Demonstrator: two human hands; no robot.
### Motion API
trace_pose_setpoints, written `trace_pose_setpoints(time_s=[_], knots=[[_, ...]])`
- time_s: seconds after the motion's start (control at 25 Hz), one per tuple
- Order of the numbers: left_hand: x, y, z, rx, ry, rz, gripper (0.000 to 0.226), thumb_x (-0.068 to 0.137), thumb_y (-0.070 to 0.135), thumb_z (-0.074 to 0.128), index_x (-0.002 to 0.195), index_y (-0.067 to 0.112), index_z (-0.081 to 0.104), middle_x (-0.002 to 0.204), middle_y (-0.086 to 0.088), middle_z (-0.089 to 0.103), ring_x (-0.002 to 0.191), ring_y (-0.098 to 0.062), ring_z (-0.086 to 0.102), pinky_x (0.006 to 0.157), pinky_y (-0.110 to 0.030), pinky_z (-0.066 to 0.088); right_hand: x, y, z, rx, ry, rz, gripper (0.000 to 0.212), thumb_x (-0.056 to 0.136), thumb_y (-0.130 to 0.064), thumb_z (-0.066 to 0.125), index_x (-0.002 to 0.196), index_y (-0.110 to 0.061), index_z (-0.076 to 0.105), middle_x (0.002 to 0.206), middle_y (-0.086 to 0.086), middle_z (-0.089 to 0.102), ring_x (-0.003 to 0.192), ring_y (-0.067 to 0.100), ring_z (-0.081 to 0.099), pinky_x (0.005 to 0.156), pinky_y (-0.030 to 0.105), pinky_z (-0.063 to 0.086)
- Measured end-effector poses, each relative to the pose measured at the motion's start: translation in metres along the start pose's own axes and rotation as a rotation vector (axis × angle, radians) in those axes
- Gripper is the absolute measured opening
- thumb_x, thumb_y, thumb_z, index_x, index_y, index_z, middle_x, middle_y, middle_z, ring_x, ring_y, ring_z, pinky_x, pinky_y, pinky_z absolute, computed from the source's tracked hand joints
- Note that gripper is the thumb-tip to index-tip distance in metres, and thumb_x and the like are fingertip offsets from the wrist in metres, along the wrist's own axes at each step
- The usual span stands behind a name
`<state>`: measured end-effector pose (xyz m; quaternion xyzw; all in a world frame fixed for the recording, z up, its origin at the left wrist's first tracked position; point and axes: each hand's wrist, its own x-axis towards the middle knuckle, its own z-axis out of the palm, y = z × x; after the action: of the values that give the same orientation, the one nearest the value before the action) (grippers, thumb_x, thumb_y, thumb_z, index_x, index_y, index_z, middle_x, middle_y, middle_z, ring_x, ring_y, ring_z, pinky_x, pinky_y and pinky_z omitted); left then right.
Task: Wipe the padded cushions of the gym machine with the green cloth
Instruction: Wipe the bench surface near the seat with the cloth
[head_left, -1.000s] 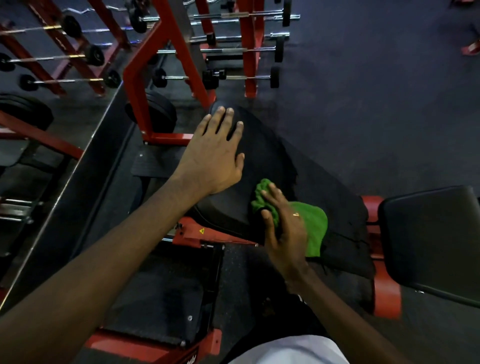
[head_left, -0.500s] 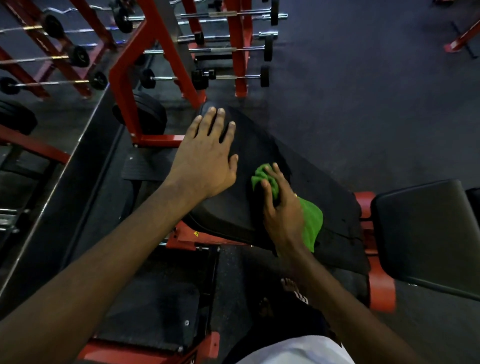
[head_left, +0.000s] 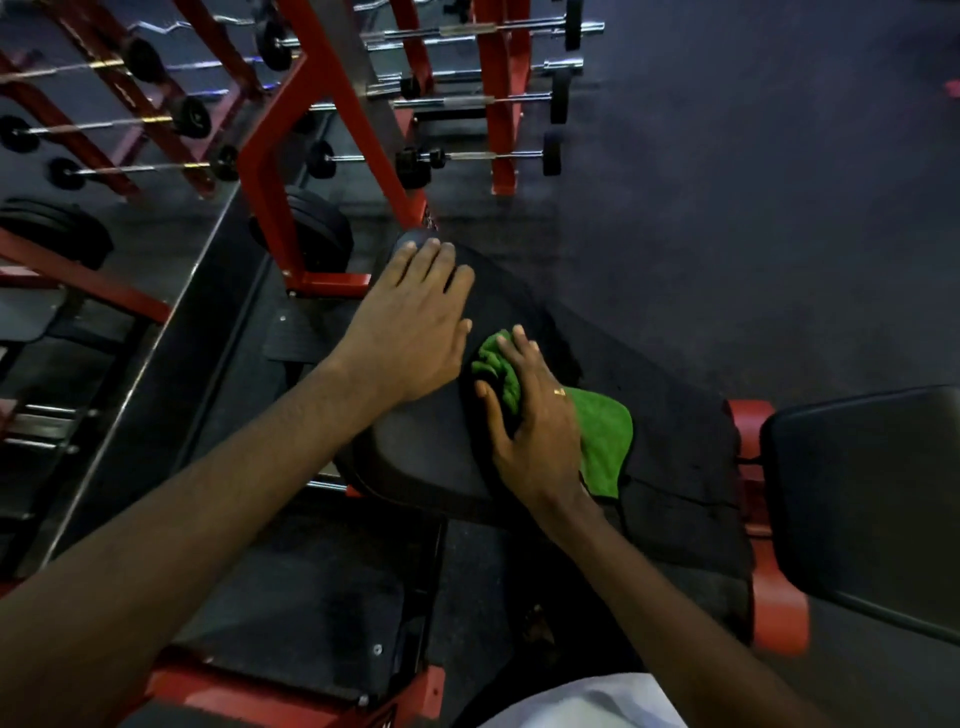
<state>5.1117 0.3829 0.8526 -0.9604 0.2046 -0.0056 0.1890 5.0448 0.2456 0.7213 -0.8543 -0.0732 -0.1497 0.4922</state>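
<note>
A long black padded cushion (head_left: 426, 452) of the gym machine slopes across the middle of the picture. The soft green cloth (head_left: 605, 441) lies on top of it, about halfway along and a bit nearer its right edge. One end of the cloth is bunched up, and the other end lies flat.

The right hand (head_left: 535, 431) presses down on the cloth. Its fingers are spread wide over the bunched part, and the thumb reaches out onto the bare cushion. The left hand (head_left: 410, 332) lies flat on the far end of the cushion. Its fingers are straight and close together and hold nothing.

The cloth looks light and floppy. It will likely fold or slip out if only a corner is pushed, so a flat palm on its middle should move it best. The cushion looks firm and smooth, so the cloth should slide easily. Near the right end the cover looks rough and cracked, and the cloth may catch there.

Another black square cushion (head_left: 872, 499) sits just past the right end.
</note>
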Motion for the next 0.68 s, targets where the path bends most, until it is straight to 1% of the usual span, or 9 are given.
trace_pose_setpoints(time_s=[0.12,0.24,0.28,0.4,0.44,0.52,0.6,0.68], knots=[[0.002,0.001,0.009,0.042,0.02,-0.02,0.064,0.101,0.037,0.028,0.152,-0.001,0.033,0.158,-0.024,0.033,0.15,-0.035,0.026,0.124,-0.048,0.017,0.067,0.01,0.008,0.0,0.031,0.087,0.057,0.098,-0.05,0.049,0.143,-0.015,0.054,0.156,0.005,0.046,0.142,0.026,0.046,0.109,0.05,0.045],[0.002,0.004,0.011,0.069,-0.005,-0.032,0.07,0.1,0.044,0.023,0.155,0.001,0.03,0.161,-0.023,0.028,0.152,-0.034,0.021,0.124,-0.049,0.016,0.11,0.023,0.009,-0.007,0.025,0.137,0.061,0.096,-0.054,0.047,0.142,-0.016,0.054,0.152,0.006,0.052,0.138,0.026,0.051,0.107,0.049,0.047],[0.002,0.004,0.01,0.082,-0.009,-0.033,0.071,0.101,0.046,0.023,0.155,0.001,0.029,0.162,-0.023,0.026,0.152,-0.034,0.02,0.125,-0.049,0.015,0.108,0.026,0.007,-0.009,0.01,0.142,0.062,0.096,-0.055,0.047,0.145,-0.017,0.051,0.154,0.005,0.049,0.141,0.025,0.048,0.109,0.05,0.044],[0.002,0.005,0.01,0.117,-0.027,-0.038,0.071,0.101,0.047,0.024,0.156,0.002,0.027,0.162,-0.022,0.024,0.153,-0.034,0.018,0.124,-0.05,0.015,0.076,0.033,0.002,-0.047,-0.06,0.138,0.065,0.099,-0.056,0.044,0.154,-0.022,0.038,0.164,-0.002,0.032,0.15,0.023,0.033,0.119,0.053,0.031],[0.002,0.006,0.01,0.128,-0.036,-0.039,0.071,0.102,0.047,0.023,0.157,0.002,0.026,0.163,-0.022,0.023,0.153,-0.034,0.017,0.125,-0.05,0.014,0.071,0.034,0.003,-0.055,-0.061,0.12,0.063,0.1,-0.054,0.043,0.154,-0.022,0.039,0.164,-0.002,0.032,0.151,0.023,0.032,0.119,0.053,0.031],[0.002,0.006,0.009,0.128,-0.048,-0.037,0.071,0.102,0.047,0.021,0.157,0.002,0.024,0.164,-0.021,0.022,0.153,-0.033,0.016,0.125,-0.05,0.014,0.087,0.034,0.007,-0.029,-0.037,0.089,0.057,0.101,-0.051,0.044,0.148,-0.02,0.049,0.16,0.0,0.04,0.147,0.023,0.039,0.115,0.051,0.037],[0.004,0.006,0.006,0.111,-0.052,-0.041,0.071,0.101,0.047,0.022,0.157,0.002,0.025,0.163,-0.021,0.023,0.153,-0.034,0.018,0.125,-0.05,0.015,0.113,0.03,0.009,-0.007,-0.048,0.065,0.051,0.1,-0.049,0.045,0.141,-0.019,0.056,0.155,-0.001,0.047,0.143,0.022,0.045,0.11,0.048,0.042],[0.004,0.007,0.005,0.109,-0.058,-0.048,0.071,0.101,0.047,0.022,0.157,0.003,0.025,0.163,-0.021,0.023,0.153,-0.033,0.018,0.125,-0.049,0.015,0.123,0.031,0.006,-0.002,-0.076,-0.005,0.05,0.101,-0.048,0.046,0.141,-0.02,0.057,0.154,-0.002,0.049,0.141,0.02,0.046,0.111,0.045,0.042]])
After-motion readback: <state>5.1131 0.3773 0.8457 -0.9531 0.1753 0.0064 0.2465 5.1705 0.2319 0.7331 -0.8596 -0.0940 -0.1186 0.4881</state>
